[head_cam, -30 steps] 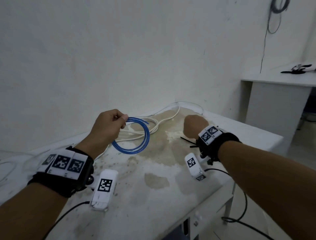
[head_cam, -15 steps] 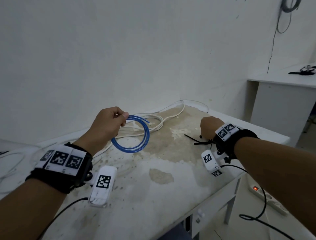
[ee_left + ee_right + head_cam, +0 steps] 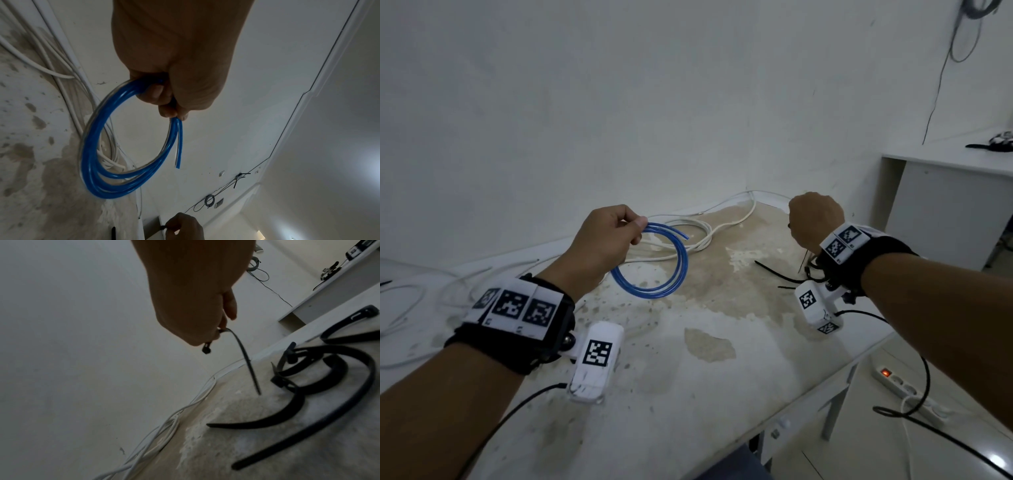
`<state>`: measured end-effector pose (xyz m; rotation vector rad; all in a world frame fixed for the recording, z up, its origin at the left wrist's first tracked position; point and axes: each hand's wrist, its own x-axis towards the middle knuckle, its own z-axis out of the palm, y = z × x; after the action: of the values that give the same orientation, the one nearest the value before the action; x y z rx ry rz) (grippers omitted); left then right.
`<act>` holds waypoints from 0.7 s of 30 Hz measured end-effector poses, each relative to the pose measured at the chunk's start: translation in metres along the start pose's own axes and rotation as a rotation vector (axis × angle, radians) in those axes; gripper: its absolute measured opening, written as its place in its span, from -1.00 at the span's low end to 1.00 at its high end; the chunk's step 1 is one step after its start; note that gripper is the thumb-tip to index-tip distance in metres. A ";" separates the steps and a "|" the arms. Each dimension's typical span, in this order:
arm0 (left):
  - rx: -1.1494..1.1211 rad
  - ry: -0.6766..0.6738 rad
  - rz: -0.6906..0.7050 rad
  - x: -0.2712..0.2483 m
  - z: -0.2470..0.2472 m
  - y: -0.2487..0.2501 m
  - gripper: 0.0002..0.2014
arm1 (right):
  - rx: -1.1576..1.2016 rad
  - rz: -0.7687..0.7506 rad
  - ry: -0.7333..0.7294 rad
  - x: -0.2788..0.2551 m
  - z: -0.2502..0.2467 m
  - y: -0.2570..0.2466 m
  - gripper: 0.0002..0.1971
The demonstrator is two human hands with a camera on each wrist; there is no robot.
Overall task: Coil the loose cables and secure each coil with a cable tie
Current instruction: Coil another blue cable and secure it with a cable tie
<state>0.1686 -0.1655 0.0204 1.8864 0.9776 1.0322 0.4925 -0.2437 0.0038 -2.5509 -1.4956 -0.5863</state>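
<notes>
While your left hand [image 3: 602, 245] hangs above the counter [image 3: 688, 394] at about 10 o'clock in the head view, its fingers [image 3: 156, 93] are curled round the top of the blue cable coil [image 3: 654, 263], pinching the loops together. That coil hangs free below the fist, clear of the counter, with one cut end [image 3: 177, 146] sticking out loose beside the loops.

At 2 o'clock, your right hand [image 3: 815, 219] is raised over the far right part of the counter. Its fingers [image 3: 226, 318] are closed on a black cable tie [image 3: 249, 365] near its head end, and the strap hangs down from the grip, its tip just above or on the stained surface; you cannot tell which.

Just below that hand, toward 3 o'clock, the spare cable ties [image 3: 780, 279] lie curled and crossing each other on the counter. Beyond the blue coil, at 12 o'clock, the white cable [image 3: 698, 236] lies in loose loops on the counter and runs off along the wall. More white cable [image 3: 417, 298] sprawls at 9 o'clock.

On the floor at 4 o'clock sits a power strip [image 3: 904, 387] with a lit red switch.
</notes>
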 end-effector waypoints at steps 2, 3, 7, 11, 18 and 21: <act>-0.009 0.005 -0.001 0.000 -0.002 -0.003 -0.78 | 0.089 -0.007 0.117 0.000 0.003 -0.004 -0.86; -0.014 0.008 -0.002 0.000 -0.003 -0.004 -0.77 | 0.144 -0.018 0.169 0.001 0.003 -0.008 -0.87; -0.020 0.019 0.000 0.003 -0.007 -0.009 -0.77 | 0.347 -0.068 0.307 0.010 0.000 -0.035 -0.85; -0.044 0.035 0.008 0.003 -0.014 -0.009 -0.79 | 0.547 -0.144 0.348 0.016 -0.016 -0.092 -0.83; -0.061 0.129 0.015 -0.006 -0.058 -0.023 -0.79 | 1.131 -0.408 -0.002 0.012 -0.058 -0.229 -0.92; -0.030 0.220 -0.010 -0.009 -0.089 -0.038 -0.77 | 1.504 -0.441 -0.365 0.004 -0.069 -0.273 -0.91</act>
<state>0.0766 -0.1356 0.0184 1.7676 1.0882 1.2612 0.2411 -0.1241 0.0455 -1.1567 -1.5794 0.7868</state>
